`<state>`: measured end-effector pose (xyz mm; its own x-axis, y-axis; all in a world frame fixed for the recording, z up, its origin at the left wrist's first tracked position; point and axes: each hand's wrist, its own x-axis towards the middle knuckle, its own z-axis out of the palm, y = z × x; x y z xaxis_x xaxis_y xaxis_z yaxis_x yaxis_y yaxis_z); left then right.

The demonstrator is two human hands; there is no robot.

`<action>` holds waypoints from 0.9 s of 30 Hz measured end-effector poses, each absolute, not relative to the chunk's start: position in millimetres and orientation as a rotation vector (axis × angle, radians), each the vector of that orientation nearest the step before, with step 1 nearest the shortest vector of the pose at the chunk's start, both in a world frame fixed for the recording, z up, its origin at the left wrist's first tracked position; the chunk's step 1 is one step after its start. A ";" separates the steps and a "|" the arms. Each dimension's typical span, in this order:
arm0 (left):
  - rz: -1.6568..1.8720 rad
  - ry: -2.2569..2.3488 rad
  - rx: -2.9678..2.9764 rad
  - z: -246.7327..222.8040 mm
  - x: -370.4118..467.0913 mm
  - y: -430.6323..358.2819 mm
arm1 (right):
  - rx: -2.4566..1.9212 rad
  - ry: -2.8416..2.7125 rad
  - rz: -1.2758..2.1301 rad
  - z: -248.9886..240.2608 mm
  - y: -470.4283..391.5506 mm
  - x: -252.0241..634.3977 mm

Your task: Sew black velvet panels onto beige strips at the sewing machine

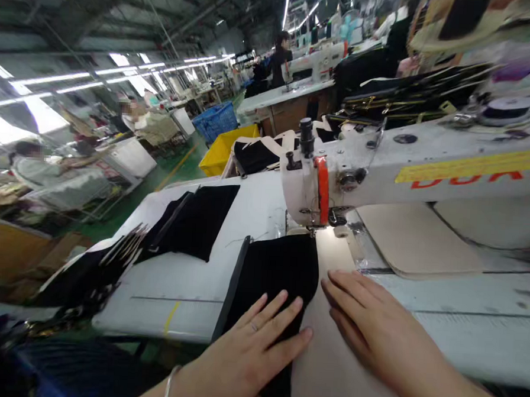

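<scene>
A white sewing machine [305, 189] stands over the table, its needle area lit at the edge where two pieces meet. Flat on the black fabric piece [283, 261] rests my left hand [251, 346], fingers spread, a ring on one finger. My right hand [369, 322] lies with outstretched fingers on the beige panel [324, 344], just right of the black edge. Along the black piece's left side runs a dark strip [234, 286]. The far end of the black piece reaches the presser foot; the needle itself is too small to make out.
More black pieces [197, 218] lie on the white table [172, 282] at left. Beneath the machine arm sits a beige panel [418, 236]. Beyond the table are a yellow bin [227, 149] and a blue crate [215, 122]. Other people work at distant tables.
</scene>
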<state>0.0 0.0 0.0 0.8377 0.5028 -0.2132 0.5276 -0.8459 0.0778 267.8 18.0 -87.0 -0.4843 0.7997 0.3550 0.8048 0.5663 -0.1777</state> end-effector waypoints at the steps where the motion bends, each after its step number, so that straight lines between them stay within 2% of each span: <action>1: -0.233 0.820 2.913 -1.2 -2.5 -1.7 | -1.294 -2.401 -0.009 -88.6 9.6 266.3; 8: 0.338 1.044 2.737 3.1 -2.1 -13.4 | -1.260 -2.458 0.031 -93.1 -35.6 267.4; 14: -0.069 0.751 2.980 -22.0 20.8 -32.6 | -1.137 -2.497 -0.103 -85.9 -61.3 274.8; 22: -0.067 0.774 2.952 -40.3 18.2 -39.2 | -1.039 -2.516 -0.230 -70.4 -77.9 278.4; 27: -0.072 0.753 2.811 -21.5 21.1 -32.3 | -0.922 -2.583 -0.389 -75.7 -75.8 278.8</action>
<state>21.1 -32.3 -21.5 0.8665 0.4876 -0.1064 0.4990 -0.8412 0.2083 278.8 -75.8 -75.7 -0.7174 0.5488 0.4291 0.6508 0.7477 0.1318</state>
